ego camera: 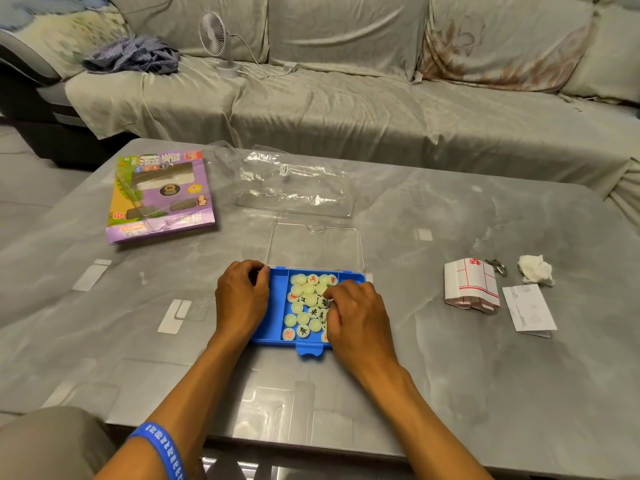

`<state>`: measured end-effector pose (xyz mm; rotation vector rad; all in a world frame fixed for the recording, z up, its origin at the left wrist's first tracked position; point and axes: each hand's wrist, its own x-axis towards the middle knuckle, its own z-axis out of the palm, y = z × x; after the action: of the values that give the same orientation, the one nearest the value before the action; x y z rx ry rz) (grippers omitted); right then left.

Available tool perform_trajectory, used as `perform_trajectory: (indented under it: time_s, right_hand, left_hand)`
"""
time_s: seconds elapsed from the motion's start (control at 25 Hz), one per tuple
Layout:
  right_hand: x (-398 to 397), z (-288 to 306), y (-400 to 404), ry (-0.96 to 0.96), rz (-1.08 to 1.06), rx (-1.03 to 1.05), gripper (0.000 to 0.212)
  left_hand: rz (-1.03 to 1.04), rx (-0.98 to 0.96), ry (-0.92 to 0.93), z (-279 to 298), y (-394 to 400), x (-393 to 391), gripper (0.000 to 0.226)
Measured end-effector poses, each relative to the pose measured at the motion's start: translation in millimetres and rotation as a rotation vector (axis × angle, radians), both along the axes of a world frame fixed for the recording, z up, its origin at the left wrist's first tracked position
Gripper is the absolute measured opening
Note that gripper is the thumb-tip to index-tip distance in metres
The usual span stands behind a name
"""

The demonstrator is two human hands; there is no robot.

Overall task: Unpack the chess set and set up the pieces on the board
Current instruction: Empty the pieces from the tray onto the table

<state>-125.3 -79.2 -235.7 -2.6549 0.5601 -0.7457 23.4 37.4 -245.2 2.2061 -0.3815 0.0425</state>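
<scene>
**A:** So how far along is this?

**B:** Early. Left hand [242, 299] grips the left edge of the blue case [268, 323] near the middle of the tabletop [450, 393]; right hand [356, 315] is curled down among the pieces [304, 304], though I can't tell if it's actually pinching one.

**A:** Board out yet?

**B:** Nope, the folded board [471, 284] sits well off to the right. Clear lid [315, 245] is flipped open, with the cardboard box [161, 195] and plastic wrap [294, 183] set aside beyond. Unpacking looks mostly done; setup hasn't started.

This is a living room in a home. A long sofa [346, 98] with a soft cover sits behind a low grey table [450, 375]. A little fan [216, 36] and some crumpled clothes [135, 57] lie on the sofa.
</scene>
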Motion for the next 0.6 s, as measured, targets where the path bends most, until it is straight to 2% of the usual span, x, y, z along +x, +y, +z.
perform_trajectory:
  time_s: [0.12,0.2,0.32,0.48,0.52,0.6]
  right_hand:
    - [-3.8,4.6,-1.5,0.135,-0.027,-0.025,0.026]
    - [-2.0,3.0,-0.1,0.259,-0.035,-0.037,0.028]
    - [0.9,8.7,6.9,0.140,-0.045,0.043,0.022]
    - [-20.2,23.6,-42.1,-0.075,-0.267,0.283,0.022]
    - [-32.4,25.5,-62.3,-0.069,-0.316,0.335,0.023]
    - [-53.5,26.6,-92.4,0.072,-0.363,0.433,0.026]
  left_hand:
    - [0.002,-0.009,0.003,-2.0,0.2,0.7,0.021]
    - [0.000,-0.022,0.009,-2.2,-0.1,0.5,0.021]
    - [0.005,-0.043,0.023,-2.5,0.7,0.7,0.020]
    - [0.004,-0.056,0.030,-2.5,3.3,2.0,0.020]
    - [0.005,-0.055,0.033,-2.7,3.8,2.0,0.021]
    - [0.005,-0.057,0.035,-3.1,3.4,1.2,0.022]
